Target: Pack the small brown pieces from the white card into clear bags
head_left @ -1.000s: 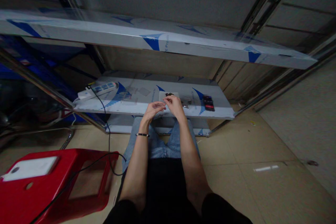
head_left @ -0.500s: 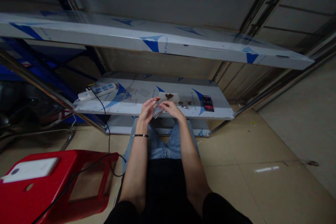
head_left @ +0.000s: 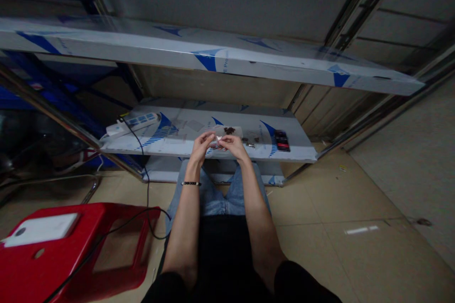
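Over the front edge of the lower shelf, my left hand and my right hand pinch a small clear plastic bag between them. The bag looks shiny and crumpled; what is inside, if anything, is too small to make out. Just behind my hands lies a pile of small dark brown pieces on a pale sheet. To the right of my right hand sit a few small metallic pieces. Farther right is a dark and red item, blurred out.
The film-covered lower shelf carries a white power strip at left, its black cable hanging down. An upper shelf crosses above my hands. A red stool with a white device stands at lower left.
My hands have come level with each other, and the shiny bag now shows between the fingertips. The thin, shiny item slanting down between the hands earlier no longer shows that way.
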Demonstrator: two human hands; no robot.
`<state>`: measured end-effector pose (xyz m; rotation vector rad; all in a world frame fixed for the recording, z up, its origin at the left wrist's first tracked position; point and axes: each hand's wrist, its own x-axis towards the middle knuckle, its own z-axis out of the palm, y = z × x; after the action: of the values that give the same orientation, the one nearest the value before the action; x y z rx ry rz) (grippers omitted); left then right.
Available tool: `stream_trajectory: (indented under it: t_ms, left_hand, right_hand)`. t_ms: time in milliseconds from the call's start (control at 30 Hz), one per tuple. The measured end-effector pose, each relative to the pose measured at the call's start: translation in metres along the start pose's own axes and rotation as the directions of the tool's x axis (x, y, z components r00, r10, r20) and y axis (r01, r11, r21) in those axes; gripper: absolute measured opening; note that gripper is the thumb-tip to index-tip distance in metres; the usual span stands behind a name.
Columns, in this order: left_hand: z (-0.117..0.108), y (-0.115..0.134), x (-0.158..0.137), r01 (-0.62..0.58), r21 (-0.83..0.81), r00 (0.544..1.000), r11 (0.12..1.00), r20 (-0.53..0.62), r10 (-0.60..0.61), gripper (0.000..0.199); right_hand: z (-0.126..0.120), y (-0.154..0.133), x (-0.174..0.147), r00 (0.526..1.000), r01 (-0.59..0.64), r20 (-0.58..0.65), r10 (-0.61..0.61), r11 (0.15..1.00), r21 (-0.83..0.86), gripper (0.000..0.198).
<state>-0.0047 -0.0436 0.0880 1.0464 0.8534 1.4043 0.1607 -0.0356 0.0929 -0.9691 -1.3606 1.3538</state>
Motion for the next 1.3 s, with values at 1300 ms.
stream_trajectory:
  t_ms: [1300]
  left_hand:
    - [0.0,-0.008,0.002,-0.088,0.176,0.993,0.98,-0.062,0.1,0.04]
  right_hand:
    - [-0.001,-0.002,0.0,0.948,0.02,-0.316,0.023,0.991,0.13,0.043]
